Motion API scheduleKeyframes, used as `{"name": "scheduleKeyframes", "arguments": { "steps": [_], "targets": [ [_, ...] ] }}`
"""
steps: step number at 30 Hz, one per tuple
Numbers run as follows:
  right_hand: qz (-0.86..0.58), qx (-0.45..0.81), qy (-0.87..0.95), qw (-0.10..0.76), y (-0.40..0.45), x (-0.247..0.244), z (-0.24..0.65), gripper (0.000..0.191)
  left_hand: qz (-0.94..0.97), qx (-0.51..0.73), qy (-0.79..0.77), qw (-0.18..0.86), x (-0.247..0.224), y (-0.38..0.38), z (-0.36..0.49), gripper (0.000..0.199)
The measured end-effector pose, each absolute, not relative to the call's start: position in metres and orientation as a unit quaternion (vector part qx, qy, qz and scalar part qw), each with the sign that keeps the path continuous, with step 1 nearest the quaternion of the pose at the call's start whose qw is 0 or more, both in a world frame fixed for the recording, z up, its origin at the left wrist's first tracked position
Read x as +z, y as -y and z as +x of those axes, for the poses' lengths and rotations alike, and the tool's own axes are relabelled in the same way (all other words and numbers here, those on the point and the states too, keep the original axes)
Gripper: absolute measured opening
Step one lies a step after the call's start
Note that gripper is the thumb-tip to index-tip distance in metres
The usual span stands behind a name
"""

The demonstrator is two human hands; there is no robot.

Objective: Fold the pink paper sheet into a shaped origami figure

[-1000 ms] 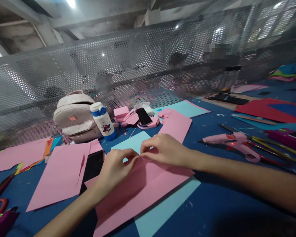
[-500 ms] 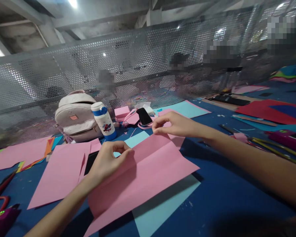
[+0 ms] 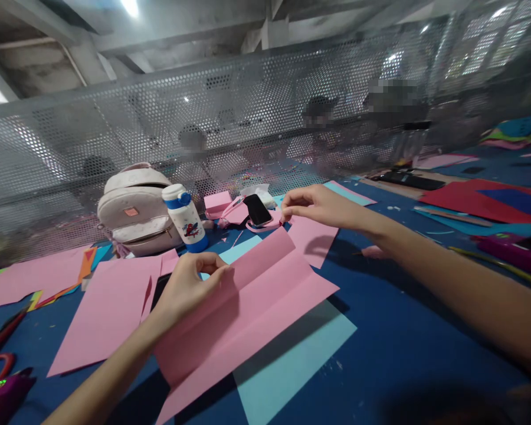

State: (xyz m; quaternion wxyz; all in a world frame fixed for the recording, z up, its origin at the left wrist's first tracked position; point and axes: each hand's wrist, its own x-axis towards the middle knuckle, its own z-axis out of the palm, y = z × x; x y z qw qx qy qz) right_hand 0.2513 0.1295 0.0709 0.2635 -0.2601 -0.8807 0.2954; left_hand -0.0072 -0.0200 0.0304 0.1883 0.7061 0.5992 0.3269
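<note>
A creased sheet of pink paper (image 3: 252, 307) tilts up in front of me, above a light blue sheet (image 3: 294, 366) on the blue table. My left hand (image 3: 199, 283) pinches the pink paper's far edge between thumb and fingers. Just beyond its upper right corner is my right hand (image 3: 307, 206), with thumb and fingertips drawn together. A small dark red spot shows at those fingertips, too small to name. Whether they still touch the paper is unclear. Behind the right hand lies another pink piece (image 3: 316, 242).
A white backpack (image 3: 135, 206) and a bottle (image 3: 186, 221) stand against the perforated metal screen (image 3: 248, 106). Near them lies a black phone (image 3: 257, 211). Pink sheets (image 3: 101, 313) and scissors (image 3: 0, 360) are left; red paper (image 3: 491, 198) and a purple tool (image 3: 513, 251) are right.
My right hand has shifted slightly right and up, off the pink paper's edge it was pinching. The paper has moved a little left. My left hand keeps its pinch.
</note>
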Motion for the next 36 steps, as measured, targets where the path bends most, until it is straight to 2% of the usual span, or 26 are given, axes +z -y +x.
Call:
{"name": "scheduleKeyframes", "arguments": {
  "steps": [2,7,16,20,32,36],
  "targets": [
    [-0.253,0.322,0.873,0.263,-0.127,0.07,0.25,0.023,0.703,0.327,-0.601,0.194,0.03,0.02,-0.007,0.028],
    [-0.227,0.333,0.893,0.201,-0.122,0.064,0.248,0.023,0.679,0.352,-0.603,0.226,0.026,0.018,-0.008,0.031],
    [-0.249,0.324,0.886,0.218,-0.123,0.061,0.247,0.023,0.669,0.364,-0.593,0.261,0.023,0.013,-0.015,0.031],
    [-0.242,0.337,0.883,0.221,-0.121,0.061,0.247,0.017,0.673,0.368,-0.586,0.261,0.021,0.011,-0.015,0.029],
    [-0.227,0.203,0.941,0.147,-0.083,0.052,0.219,0.014,0.724,0.331,-0.549,0.254,0.019,-0.006,0.016,0.023],
    [-0.246,0.173,0.94,0.161,-0.076,0.049,0.217,0.012,0.724,0.339,-0.545,0.251,0.02,-0.01,0.027,0.023]
  ]
}}
